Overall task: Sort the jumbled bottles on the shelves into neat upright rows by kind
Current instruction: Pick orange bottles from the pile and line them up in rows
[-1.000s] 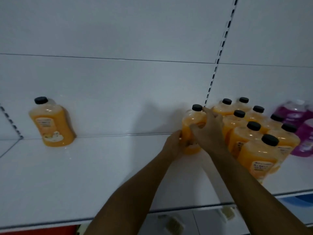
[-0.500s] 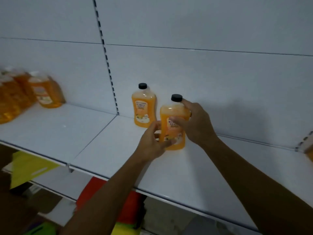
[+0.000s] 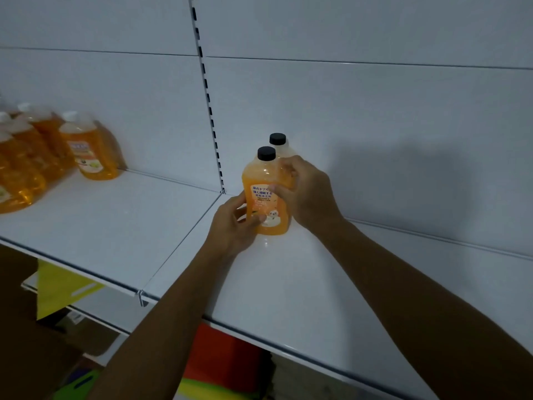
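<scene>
An orange bottle with a black cap [image 3: 264, 186] stands upright on the white shelf [image 3: 288, 284], just in front of a second black-capped orange bottle [image 3: 281, 145] near the back wall. My left hand [image 3: 233, 226] grips its lower left side, thumb on the label. My right hand [image 3: 305, 194] wraps round its right side, fingers across the label; it also hides much of the rear bottle. Whether the held bottle's base touches the shelf is hard to tell.
A cluster of orange bottles with white caps [image 3: 83, 148] fills the far left shelf bay. A slotted upright [image 3: 207, 93] divides the bays. Below the shelf lie yellow [image 3: 60, 287], red [image 3: 225, 356] and green [image 3: 78, 382] items.
I carried the black-capped bottle leftward, away from the group on the right, and brought it close in front of the lone bottle at the back. Both hands kept their grip.
</scene>
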